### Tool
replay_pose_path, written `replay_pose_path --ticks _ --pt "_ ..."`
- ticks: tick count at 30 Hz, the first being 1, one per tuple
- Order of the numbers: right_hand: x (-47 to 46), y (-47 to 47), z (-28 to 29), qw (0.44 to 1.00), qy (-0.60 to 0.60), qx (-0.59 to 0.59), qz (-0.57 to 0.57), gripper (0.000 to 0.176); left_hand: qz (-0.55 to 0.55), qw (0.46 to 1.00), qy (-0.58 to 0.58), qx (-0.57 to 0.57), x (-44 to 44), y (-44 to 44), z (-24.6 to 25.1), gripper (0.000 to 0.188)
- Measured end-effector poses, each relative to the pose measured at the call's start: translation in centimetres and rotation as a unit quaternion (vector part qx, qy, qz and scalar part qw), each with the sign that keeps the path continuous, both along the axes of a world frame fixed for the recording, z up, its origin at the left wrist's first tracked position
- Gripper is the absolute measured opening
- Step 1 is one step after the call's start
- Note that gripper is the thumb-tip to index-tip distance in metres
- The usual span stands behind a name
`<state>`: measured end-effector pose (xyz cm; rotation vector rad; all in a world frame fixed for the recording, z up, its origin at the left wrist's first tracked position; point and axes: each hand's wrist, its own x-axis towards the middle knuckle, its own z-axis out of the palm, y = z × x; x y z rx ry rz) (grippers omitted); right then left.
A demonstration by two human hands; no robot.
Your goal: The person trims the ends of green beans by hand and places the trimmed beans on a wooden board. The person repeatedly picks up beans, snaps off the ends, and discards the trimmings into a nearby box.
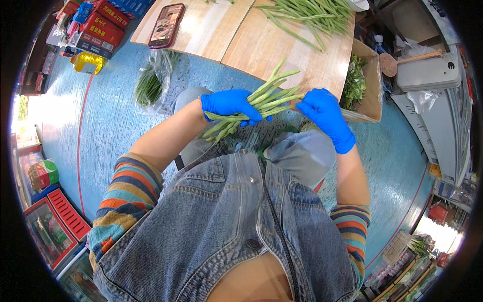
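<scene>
My left hand (236,104), in a blue glove, is closed around a bunch of green beans (268,94) above my lap. The beans stick out to the upper right and their other ends hang below the palm. My right hand (320,107), also gloved in blue, pinches the tip of one bean at the bunch's right end. Beyond my hands, a pile of long green beans (320,17) lies on the wooden table (241,49). A phone in a dark red case (166,26) rests near the table's left edge, its screen lit.
An open cardboard box (373,87) holding leafy scraps (354,79) stands right of the table. On the blue floor at left are a clear plastic bag of green vegetables (151,85) and a yellow oil bottle (87,63) beside stacked red boxes (103,30). A white bowl (359,4) is behind the pile.
</scene>
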<state>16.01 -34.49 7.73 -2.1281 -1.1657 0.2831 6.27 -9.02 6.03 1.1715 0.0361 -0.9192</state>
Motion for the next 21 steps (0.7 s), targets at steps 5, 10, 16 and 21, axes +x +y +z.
replay_pose_path --ticks 5,10,16,21 --pt "4.5 -0.8 -2.4 0.867 0.169 0.386 -0.265 0.024 0.053 0.998 -0.026 -0.018 0.0 -0.6 0.0 0.035" --pt "12.6 -8.1 -4.7 0.841 -0.226 0.082 -0.484 0.031 0.175 0.984 -0.022 -0.034 -1.5 0.2 -1.1 0.031" --pt "13.5 -2.6 -7.2 0.918 -0.321 0.005 -0.233 0.029 0.310 0.948 -0.069 -0.006 -1.8 2.2 -1.3 0.024" --pt "12.5 2.7 -6.0 0.911 -0.329 -0.092 -0.230 0.017 0.323 0.941 -0.085 0.058 -2.1 2.3 1.7 0.030"
